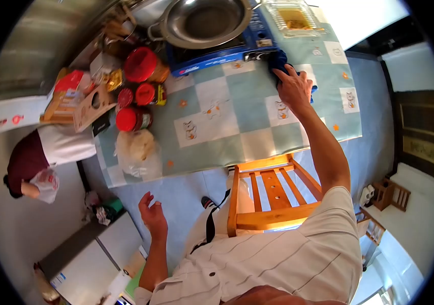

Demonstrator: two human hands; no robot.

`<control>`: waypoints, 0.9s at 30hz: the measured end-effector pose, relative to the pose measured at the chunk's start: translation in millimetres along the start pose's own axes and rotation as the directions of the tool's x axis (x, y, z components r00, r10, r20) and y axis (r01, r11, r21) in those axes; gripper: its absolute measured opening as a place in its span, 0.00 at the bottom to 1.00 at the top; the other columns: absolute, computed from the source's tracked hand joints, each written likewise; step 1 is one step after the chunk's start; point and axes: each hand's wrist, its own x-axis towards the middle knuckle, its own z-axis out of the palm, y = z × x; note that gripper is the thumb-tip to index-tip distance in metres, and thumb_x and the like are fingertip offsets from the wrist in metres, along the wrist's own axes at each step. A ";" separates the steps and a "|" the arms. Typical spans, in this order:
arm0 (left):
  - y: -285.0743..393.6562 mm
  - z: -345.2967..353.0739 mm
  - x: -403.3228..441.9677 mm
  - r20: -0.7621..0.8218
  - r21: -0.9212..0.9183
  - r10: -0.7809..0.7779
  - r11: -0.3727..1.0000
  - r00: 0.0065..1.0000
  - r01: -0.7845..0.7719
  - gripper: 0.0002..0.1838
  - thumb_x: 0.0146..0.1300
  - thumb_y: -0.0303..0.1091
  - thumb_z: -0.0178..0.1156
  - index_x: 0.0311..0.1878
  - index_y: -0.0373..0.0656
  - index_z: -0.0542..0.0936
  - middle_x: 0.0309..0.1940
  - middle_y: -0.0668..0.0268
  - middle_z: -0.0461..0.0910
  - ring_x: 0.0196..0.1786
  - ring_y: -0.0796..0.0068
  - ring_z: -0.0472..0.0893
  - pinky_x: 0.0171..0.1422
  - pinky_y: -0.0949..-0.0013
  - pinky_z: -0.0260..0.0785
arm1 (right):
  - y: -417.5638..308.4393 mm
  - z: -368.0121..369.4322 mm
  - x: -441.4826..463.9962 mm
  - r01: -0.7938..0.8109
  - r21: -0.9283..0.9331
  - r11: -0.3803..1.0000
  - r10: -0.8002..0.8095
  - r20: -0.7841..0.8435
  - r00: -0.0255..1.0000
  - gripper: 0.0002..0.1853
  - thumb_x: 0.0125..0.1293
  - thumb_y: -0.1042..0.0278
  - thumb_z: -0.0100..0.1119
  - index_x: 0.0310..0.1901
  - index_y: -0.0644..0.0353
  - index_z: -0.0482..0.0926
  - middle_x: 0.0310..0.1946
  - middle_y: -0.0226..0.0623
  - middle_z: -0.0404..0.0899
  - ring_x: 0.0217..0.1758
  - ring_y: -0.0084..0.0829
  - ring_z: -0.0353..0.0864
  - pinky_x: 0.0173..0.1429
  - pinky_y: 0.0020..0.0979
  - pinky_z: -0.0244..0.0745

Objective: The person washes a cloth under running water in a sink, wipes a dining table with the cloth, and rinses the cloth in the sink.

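Observation:
My right hand [294, 87] reaches across the table and presses on a bunched dark blue cloth [278, 62]. Part of the cloth is hidden under the palm, with a blue edge showing beside the wrist. My left hand [153, 216] hangs in the air off the table's near edge, its fingers loosely bent and apart, holding nothing. Just beyond the cloth stands a blue portable gas stove [212, 60] with a wide metal wok [204, 23] on it. A clear glass dish [296, 20] with amber liquid sits at the back right.
A checked tablecloth [217, 109] covers the table. Red-lidded jars [126, 119], boxes [92, 107] and a plastic bag [138, 152] with pale food crowd the left side. A wooden chair [275, 190] stands at the near edge. Another person [29, 157] holding a bag is at far left.

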 end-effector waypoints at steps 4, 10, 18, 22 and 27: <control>-11.3 -5.3 -18.7 -0.014 0.012 -0.035 0.999 0.999 0.035 0.21 0.67 0.18 0.55 0.64 0.35 0.72 0.59 0.59 0.75 0.59 0.70 0.75 0.59 0.69 0.74 | -37.2 8.0 -29.7 0.064 0.001 0.998 -0.064 -0.055 0.996 0.22 0.63 0.65 0.60 0.58 0.32 0.82 0.63 0.25 0.75 0.54 0.48 0.75 0.52 0.54 0.70; -26.8 -11.1 -47.1 0.048 -0.078 -0.131 0.988 0.990 0.135 0.19 0.69 0.19 0.55 0.62 0.36 0.74 0.57 0.59 0.76 0.53 0.72 0.79 0.53 0.68 0.78 | -123.7 17.3 -32.3 0.205 0.095 0.974 -0.201 -0.052 0.978 0.20 0.62 0.63 0.58 0.57 0.35 0.83 0.60 0.26 0.76 0.53 0.47 0.73 0.52 0.53 0.68; -55.4 -39.2 -97.4 -0.011 -0.193 -0.158 0.969 0.987 0.153 0.16 0.71 0.22 0.56 0.60 0.40 0.75 0.54 0.64 0.77 0.54 0.74 0.80 0.52 0.69 0.79 | -217.9 27.4 -65.8 0.439 0.063 0.896 -0.443 0.082 0.893 0.19 0.68 0.61 0.51 0.57 0.35 0.83 0.68 0.31 0.73 0.62 0.55 0.73 0.63 0.58 0.66; -66.6 -59.0 -123.9 -0.077 -0.280 -0.244 0.936 0.967 0.214 0.14 0.72 0.23 0.56 0.58 0.40 0.77 0.52 0.64 0.78 0.52 0.74 0.81 0.51 0.70 0.78 | -229.9 15.8 -108.8 0.553 -0.041 0.832 -0.549 0.074 0.832 0.22 0.64 0.63 0.58 0.60 0.35 0.82 0.69 0.30 0.72 0.62 0.54 0.72 0.62 0.58 0.66; -96.4 -79.3 -171.0 -0.088 -0.431 -0.373 0.850 0.924 0.302 0.13 0.74 0.24 0.54 0.60 0.39 0.75 0.51 0.65 0.79 0.53 0.75 0.80 0.54 0.71 0.76 | -247.2 7.9 -159.6 0.498 0.003 0.867 -0.490 0.188 0.851 0.21 0.66 0.64 0.58 0.61 0.38 0.81 0.72 0.32 0.69 0.62 0.54 0.71 0.65 0.54 0.67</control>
